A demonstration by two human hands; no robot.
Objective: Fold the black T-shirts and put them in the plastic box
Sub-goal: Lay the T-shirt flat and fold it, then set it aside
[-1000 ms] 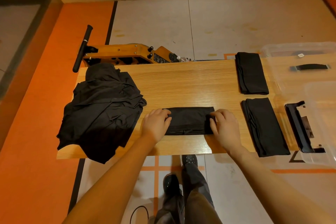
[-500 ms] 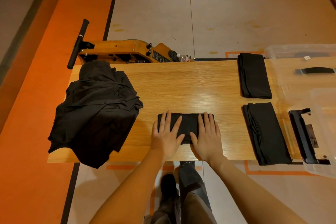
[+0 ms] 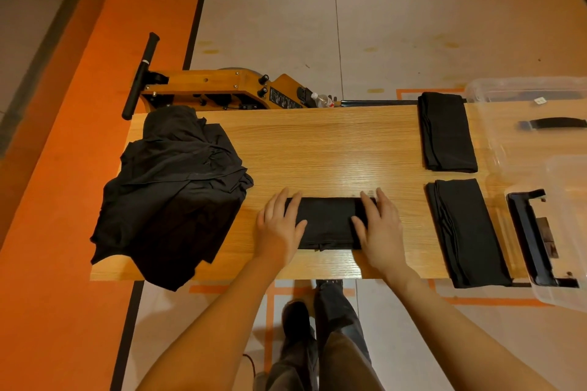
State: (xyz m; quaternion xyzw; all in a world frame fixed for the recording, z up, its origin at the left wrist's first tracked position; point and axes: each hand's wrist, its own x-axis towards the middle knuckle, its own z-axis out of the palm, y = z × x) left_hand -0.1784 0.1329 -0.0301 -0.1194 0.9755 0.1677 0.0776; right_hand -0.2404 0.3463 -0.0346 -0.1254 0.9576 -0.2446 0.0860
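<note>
A small folded black T-shirt (image 3: 327,220) lies near the front edge of the wooden table (image 3: 317,149). My left hand (image 3: 279,225) presses flat on its left end, my right hand (image 3: 378,225) flat on its right end, fingers straight. Two more folded black T-shirts lie at the right: one at the back (image 3: 446,132), one at the front (image 3: 467,232). A heap of unfolded black T-shirts (image 3: 168,194) covers the table's left end and hangs over the edge. The clear plastic box (image 3: 524,92) stands at the far right.
A clear lid with black latches (image 3: 536,244) overlaps the box at the table's right front corner. Behind the table stands a yellow pallet jack (image 3: 222,89) with a black handle and a small bottle (image 3: 322,100). My legs and shoes are below the front edge.
One second ago both hands pinched the ends of the shirt. Half a second ago they lay flat side by side on its middle. Now they have slid apart to its two ends.
</note>
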